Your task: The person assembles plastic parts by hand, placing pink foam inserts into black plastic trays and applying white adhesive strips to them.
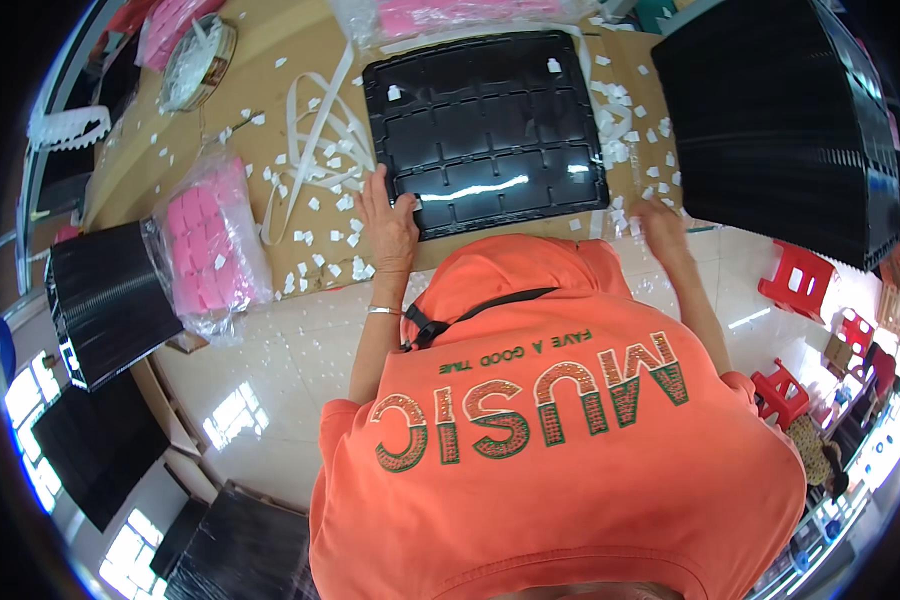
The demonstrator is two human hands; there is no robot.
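**Black compartment tray at the table edge: two pads placed, most cells unfilled**

The left hand (388,222) is laid flat, fingers spread, on the near left corner of the black compartment tray (485,130); nothing is gripped in it. A thin bracelet (382,310) is worn on that wrist. The right hand (658,222) is blurred at the near right corner of the tray; whether it is spread or closed, and whether anything is held in it, cannot be told.

The tray is positioned flat on the brown table (280,50), directly ahead of and between the two hands. Two small white pads (553,65) are seen in its far cells, one toward each far corner. The remaining cells are seen bare and glossy. The work is therefore judged to be at an early stage for this tray: two cells are done, and the rest are left.

Just beyond the left hand, loose white backing strips (315,140) and many white scraps (320,235) are scattered. Further white scraps are piled beside the right hand along the tray's right edge. Further left of the left hand, a clear bag of pink pads (210,240) is placed, and beyond it a stack of black trays (105,300). Beyond the right hand, a tall stack of black trays (780,120) is stored. Red stools (795,280) stand on the floor to the right, well apart.
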